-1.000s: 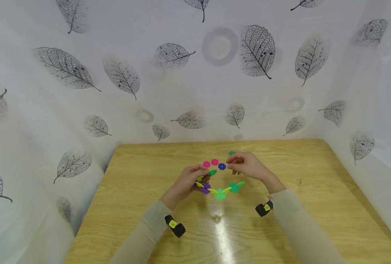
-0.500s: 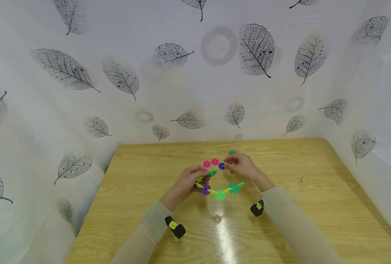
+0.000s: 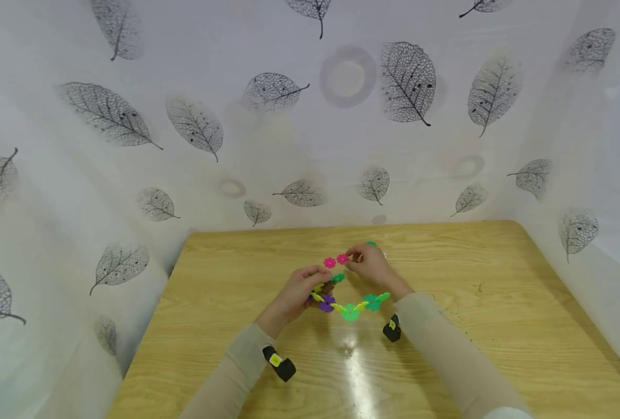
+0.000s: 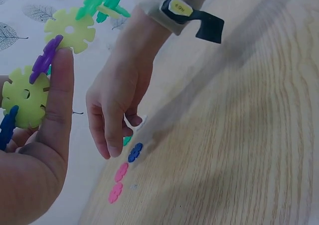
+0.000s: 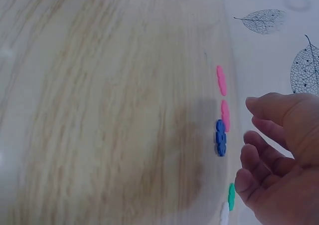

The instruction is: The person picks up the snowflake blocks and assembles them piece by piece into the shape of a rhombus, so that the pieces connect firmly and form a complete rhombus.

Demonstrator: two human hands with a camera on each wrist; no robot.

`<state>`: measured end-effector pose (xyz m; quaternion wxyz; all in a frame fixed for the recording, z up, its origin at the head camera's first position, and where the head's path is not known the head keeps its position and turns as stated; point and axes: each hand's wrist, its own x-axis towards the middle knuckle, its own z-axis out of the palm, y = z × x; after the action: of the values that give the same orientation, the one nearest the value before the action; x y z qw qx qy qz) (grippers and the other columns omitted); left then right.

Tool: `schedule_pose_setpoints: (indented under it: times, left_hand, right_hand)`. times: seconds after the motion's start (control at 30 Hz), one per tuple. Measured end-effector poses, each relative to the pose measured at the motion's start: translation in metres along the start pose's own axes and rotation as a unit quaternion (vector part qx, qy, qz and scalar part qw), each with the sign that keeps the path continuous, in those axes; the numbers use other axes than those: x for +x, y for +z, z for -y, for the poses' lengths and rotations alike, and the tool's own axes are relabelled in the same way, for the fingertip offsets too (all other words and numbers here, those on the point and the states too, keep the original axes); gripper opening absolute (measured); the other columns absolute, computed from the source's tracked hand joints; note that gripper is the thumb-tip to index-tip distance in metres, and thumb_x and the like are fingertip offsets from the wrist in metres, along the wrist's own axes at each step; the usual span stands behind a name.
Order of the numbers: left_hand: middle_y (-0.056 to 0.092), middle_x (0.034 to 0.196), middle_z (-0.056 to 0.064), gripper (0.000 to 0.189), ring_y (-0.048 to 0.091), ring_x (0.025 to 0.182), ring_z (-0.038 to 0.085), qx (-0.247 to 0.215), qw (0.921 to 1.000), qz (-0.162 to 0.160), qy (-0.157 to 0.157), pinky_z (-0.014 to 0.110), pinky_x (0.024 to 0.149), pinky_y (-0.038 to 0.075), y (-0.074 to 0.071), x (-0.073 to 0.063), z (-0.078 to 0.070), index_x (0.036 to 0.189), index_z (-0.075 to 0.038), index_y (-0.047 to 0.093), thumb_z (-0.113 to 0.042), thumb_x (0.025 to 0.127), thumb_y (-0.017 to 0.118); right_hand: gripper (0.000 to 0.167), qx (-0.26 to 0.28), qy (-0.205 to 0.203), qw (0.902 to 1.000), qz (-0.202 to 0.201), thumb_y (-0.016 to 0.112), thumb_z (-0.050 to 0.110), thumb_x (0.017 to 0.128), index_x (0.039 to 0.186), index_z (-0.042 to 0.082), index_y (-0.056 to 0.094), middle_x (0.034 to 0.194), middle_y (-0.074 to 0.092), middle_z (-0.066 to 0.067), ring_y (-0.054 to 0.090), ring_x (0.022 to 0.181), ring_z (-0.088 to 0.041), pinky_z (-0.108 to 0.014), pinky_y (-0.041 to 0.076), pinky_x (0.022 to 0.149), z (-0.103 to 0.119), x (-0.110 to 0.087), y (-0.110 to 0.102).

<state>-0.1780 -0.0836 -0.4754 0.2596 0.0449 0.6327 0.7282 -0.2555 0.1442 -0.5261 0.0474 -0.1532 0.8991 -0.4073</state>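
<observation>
1. When handling the chain of slotted flower-shaped discs (image 3: 349, 312), locate first: in the left hand (image 3: 295, 292), raised above the wooden table (image 3: 498, 302), with a free stretch curving out to the right.
2. Read the left hand as holding the chain, fingers closed about one stretch, with a purple disc (image 4: 46, 59) and a yellow disc (image 4: 22, 105) against the raised finger. Exact pinch points: partly hidden behind the discs, cannot tell.
3. Read the right hand (image 3: 374, 269) as loosely bent, thumb and fingers parted, nothing visibly held. Note position: low over the table, just beside the loose blue disc (image 4: 135, 152), near two pink discs (image 5: 222, 80), with a green disc (image 5: 231, 197) and a white piece (image 5: 224, 214) close by.
4. Expect, judging by the plastic look, low weight, stiff walls and smooth, slightly slippery faces; unlikely to break.
5. Treat the slotted joints as the weak points: liable to pivot or work loose under twisting. Avoid tugging the free stretch.
6. Grip the chain at a disc next to a joint, thumb and fingertip on opposite faces.
7. Lift loose discs by the notched rim; avoid pushing on the flat face, likely to skid.
</observation>
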Motion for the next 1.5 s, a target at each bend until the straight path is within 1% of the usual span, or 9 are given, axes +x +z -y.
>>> schedule_pose_setpoints:
  times: [0.33,0.67,0.8,0.9,1.03,1.13,1.2,1.37,1.5]
  left_hand:
    - [0.067,0.084,-0.005,0.015,0.066,0.075,0.008,0.003,0.9999,0.008,0.008,0.023,0.061,0.061,0.001,0.0,0.0,0.095,-0.017,0.062,-0.021,0.108,0.057]
    - [0.066,0.084,-0.005,0.016,0.066,0.075,0.008,0.003,0.9999,0.01,0.007,0.024,0.061,0.061,0.003,0.0,0.0,0.094,-0.017,0.061,-0.021,0.109,0.056]
    - [0.065,0.083,-0.005,0.018,0.066,0.074,0.008,0.001,0.9999,0.015,0.008,0.023,0.06,0.06,0.003,0.0,-0.001,0.092,-0.017,0.061,-0.022,0.109,0.056]
    - [0.065,0.083,-0.006,0.018,0.066,0.073,0.007,0.0,0.9998,0.016,0.009,0.023,0.059,0.06,0.003,0.0,-0.001,0.092,-0.017,0.061,-0.022,0.109,0.056]
    - [0.066,0.082,-0.006,0.017,0.066,0.073,0.007,0.004,0.9999,0.012,0.007,0.023,0.06,0.061,0.003,0.0,-0.002,0.093,-0.016,0.062,-0.021,0.109,0.056]
    - [0.065,0.083,-0.005,0.016,0.066,0.073,0.008,0.009,0.9999,0.006,0.006,0.024,0.06,0.061,0.001,0.0,-0.002,0.095,-0.015,0.063,-0.021,0.109,0.056]
    - [0.065,0.083,-0.005,0.016,0.065,0.073,0.008,0.011,0.9999,0.001,0.005,0.024,0.06,0.061,0.0,0.0,-0.002,0.096,-0.015,0.064,-0.02,0.108,0.056]
    - [0.065,0.082,-0.004,0.014,0.066,0.072,0.008,0.013,0.9999,-0.004,0.002,0.026,0.06,0.062,-0.002,-0.001,-0.002,0.098,-0.014,0.066,-0.02,0.108,0.057]
    - [0.065,0.082,-0.003,0.013,0.066,0.072,0.009,0.016,0.9999,-0.004,0.0,0.026,0.06,0.062,-0.003,-0.001,-0.003,0.099,-0.014,0.066,-0.019,0.107,0.057]
  right_hand:
    - [0.035,-0.04,0.004,0.9992,-0.006,0.072,0.012,0.099,0.129,-0.006,0.069,0.112,0.067,-0.021,0.062,0.103,-0.032,-0.049,0.057,0.091,-0.001,0.002,0.009]
    - [0.045,-0.061,0.02,0.998,-0.001,0.071,0.018,0.098,0.137,-0.004,0.066,0.098,0.062,-0.011,0.047,0.084,-0.018,-0.031,0.045,0.075,-0.009,0.009,0.017]
    - [0.046,-0.068,0.017,0.9974,0.013,0.071,0.018,0.1,0.139,-0.004,0.064,0.075,0.055,-0.004,0.042,0.066,-0.014,-0.024,0.036,0.06,-0.011,0.012,0.02]
    - [0.042,-0.069,0.015,0.9973,0.02,0.07,0.017,0.101,0.137,-0.003,0.066,0.067,0.056,-0.003,0.042,0.058,-0.012,-0.023,0.036,0.054,-0.011,0.014,0.02]
    - [0.038,-0.052,0.036,0.998,0.013,0.073,0.015,0.098,0.131,-0.002,0.07,0.087,0.069,-0.008,0.057,0.074,-0.017,-0.029,0.051,0.067,-0.009,0.013,0.017]
    - [0.035,-0.03,0.049,0.9983,0.008,0.074,0.014,0.096,0.127,-0.002,0.069,0.102,0.072,-0.012,0.064,0.09,-0.022,-0.036,0.057,0.08,-0.007,0.011,0.013]
    - [0.032,-0.015,0.049,0.9987,0.005,0.073,0.013,0.096,0.124,-0.003,0.069,0.103,0.072,-0.015,0.067,0.092,-0.025,-0.039,0.059,0.082,-0.006,0.01,0.011]
    - [0.021,0.022,0.048,0.9986,-0.004,0.073,0.013,0.097,0.112,-0.002,0.07,0.099,0.073,-0.015,0.068,0.089,-0.024,-0.036,0.059,0.078,-0.007,0.009,0.005]
    - [0.017,0.048,0.058,0.9971,0.004,0.072,0.012,0.097,0.107,-0.001,0.071,0.1,0.074,-0.015,0.069,0.09,-0.023,-0.035,0.06,0.08,-0.005,0.007,0.0]
